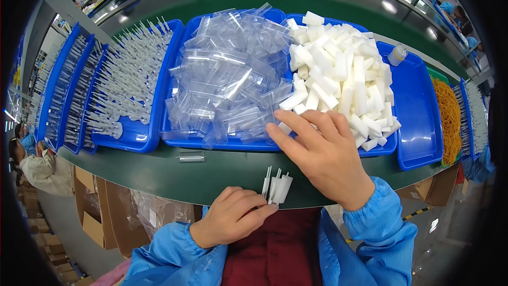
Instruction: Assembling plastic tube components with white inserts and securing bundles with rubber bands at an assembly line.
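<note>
Near the front edge of the green table, my left hand (235,214) is closed round a small bunch of thin white sticks (267,182), some with white foam blocks (282,188) on them. Their upper ends poke out past my fingers. Over the front left corner of the foam pile, my right hand (328,153) has its thumb and forefinger round a white foam block (284,127); its other fingers curl over the pile of white foam blocks (344,69). That pile fills a blue tray (382,150).
Clear plastic sleeves (227,74) heap in a blue tray beside the foam, and one sleeve (191,157) lies on the table (159,169). Further left, a blue tray (129,136) holds upright white sticks. At right are a blue tray (418,111) holding a small bottle (397,54) and orange bands (447,122).
</note>
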The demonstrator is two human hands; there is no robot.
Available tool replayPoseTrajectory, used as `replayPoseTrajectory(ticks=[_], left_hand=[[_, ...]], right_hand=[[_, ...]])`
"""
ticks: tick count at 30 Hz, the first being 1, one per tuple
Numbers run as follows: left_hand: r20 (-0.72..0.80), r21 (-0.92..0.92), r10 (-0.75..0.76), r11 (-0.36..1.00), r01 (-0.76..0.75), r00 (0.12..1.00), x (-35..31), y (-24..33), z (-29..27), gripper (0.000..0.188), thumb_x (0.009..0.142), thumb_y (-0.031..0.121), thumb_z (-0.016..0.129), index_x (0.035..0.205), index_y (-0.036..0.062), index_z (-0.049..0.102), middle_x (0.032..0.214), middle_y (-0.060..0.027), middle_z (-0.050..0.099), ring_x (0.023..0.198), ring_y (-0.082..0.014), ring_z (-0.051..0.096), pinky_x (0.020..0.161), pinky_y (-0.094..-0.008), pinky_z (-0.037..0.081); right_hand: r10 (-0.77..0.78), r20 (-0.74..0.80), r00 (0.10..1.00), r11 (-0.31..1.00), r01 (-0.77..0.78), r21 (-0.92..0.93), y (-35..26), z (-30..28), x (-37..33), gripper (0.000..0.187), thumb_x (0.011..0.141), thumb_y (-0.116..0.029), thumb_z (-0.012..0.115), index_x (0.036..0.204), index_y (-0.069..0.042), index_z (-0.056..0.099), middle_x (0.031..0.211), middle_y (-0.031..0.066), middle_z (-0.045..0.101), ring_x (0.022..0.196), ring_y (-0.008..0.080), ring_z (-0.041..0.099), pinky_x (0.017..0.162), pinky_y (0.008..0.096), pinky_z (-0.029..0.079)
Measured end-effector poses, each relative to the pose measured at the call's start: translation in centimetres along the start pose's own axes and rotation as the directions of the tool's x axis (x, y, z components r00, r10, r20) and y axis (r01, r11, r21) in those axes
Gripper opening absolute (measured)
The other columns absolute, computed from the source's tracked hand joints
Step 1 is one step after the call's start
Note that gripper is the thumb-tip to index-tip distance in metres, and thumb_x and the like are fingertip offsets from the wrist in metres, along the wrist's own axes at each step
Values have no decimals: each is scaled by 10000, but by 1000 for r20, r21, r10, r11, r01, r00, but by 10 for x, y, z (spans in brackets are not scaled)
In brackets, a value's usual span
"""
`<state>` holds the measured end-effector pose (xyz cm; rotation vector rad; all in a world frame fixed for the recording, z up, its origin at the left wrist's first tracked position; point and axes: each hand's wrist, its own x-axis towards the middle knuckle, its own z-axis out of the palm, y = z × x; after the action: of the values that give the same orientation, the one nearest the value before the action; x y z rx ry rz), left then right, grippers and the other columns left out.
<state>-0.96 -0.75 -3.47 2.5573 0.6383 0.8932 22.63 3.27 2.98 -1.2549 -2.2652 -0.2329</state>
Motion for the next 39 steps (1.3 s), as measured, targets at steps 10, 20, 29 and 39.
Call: replayPoseTrajectory(ticks=[10, 20, 29, 39], left_hand=[[91, -50, 22, 999, -17, 996, 12, 4, -8, 358, 828, 96, 653, 1181, 76, 711, 1093, -34, 653, 958, -174, 636, 766, -297, 474], [146, 27, 171, 984, -177, 974, 29, 16, -8, 340, 828, 132, 641, 1157, 89, 718, 1107, -22, 657, 959, -158, 629, 754, -291, 467], [128, -2, 135, 991, -136, 982, 31, 17, -7, 354, 809, 135, 656, 1155, 99, 725, 1113, -13, 660, 962, -167, 613, 762, -296, 466], [-153, -165, 84, 980, -109, 985, 18, 3, 14, 406, 720, 69, 796, 1117, 72, 707, 1093, -76, 670, 907, -233, 655, 698, -323, 504]], right_hand=[[559, 254, 789, 389, -520, 760, -21, -13, -42, 325, 862, 24, 759, 1157, -4, 626, 973, 73, 673, 773, 109, 650, 692, 246, 547], [787, 402, 468, -47, -605, 795, -20, -17, -70, 310, 937, 25, 650, 1237, 45, 578, 1041, 125, 706, 897, 136, 704, 766, 243, 576], [660, 233, 714, 402, -598, 694, -18, -23, -76, 243, 814, -45, 785, 1056, -49, 758, 1027, 63, 700, 962, 181, 631, 844, 309, 473], [327, 431, 841, 283, -522, 805, -6, -19, -76, 306, 810, -112, 813, 1098, -69, 718, 1127, 75, 706, 1042, 209, 622, 950, 358, 425]])
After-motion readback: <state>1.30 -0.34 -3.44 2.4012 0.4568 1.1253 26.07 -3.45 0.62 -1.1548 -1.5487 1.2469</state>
